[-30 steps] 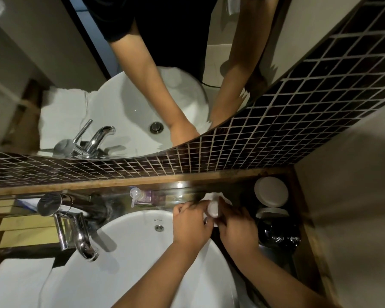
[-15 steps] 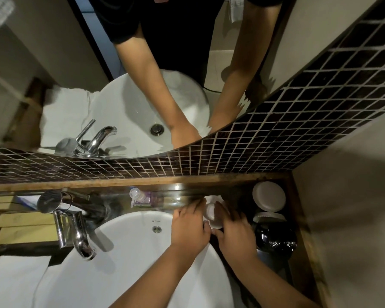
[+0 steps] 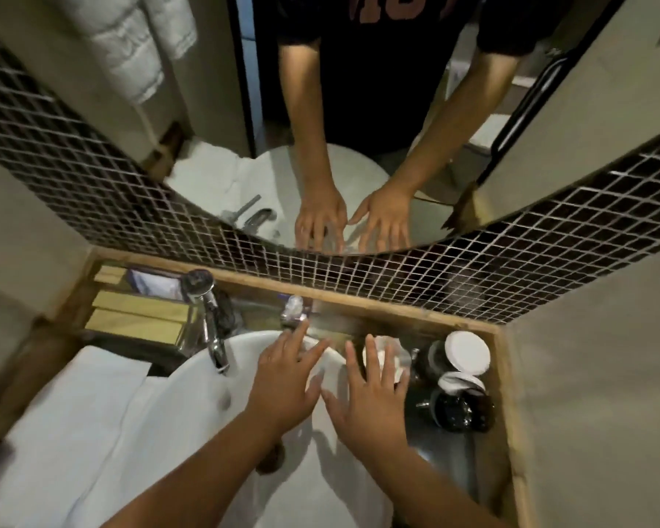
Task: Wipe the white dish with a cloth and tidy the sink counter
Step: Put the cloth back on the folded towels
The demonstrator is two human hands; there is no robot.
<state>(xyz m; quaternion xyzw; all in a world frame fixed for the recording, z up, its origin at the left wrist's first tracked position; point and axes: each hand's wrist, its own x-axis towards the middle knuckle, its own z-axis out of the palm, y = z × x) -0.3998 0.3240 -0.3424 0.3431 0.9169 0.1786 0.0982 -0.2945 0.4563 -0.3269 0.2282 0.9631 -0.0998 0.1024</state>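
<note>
My left hand [image 3: 286,379] hovers over the far rim of the white basin [image 3: 191,379] with fingers spread and nothing in it. My right hand [image 3: 370,398] is just right of it, also spread and empty. Beyond the right fingertips a small white dish [image 3: 374,354] lies on a crumpled white cloth [image 3: 399,356] on the dark counter, partly hidden by the fingers. Neither hand grips them.
A chrome tap [image 3: 210,329] stands left of the basin. A small pump bottle [image 3: 294,312] sits behind the rim. White round lids [image 3: 467,352] and dark cups [image 3: 458,407] fill the right corner. Folded white towel [image 3: 62,421] lies left; wooden blocks [image 3: 138,318] at back left.
Both hands have let go of the dish and cloth and opened out flat, pulled slightly back towards me. The camera has tilted, so the mirror shows more.
</note>
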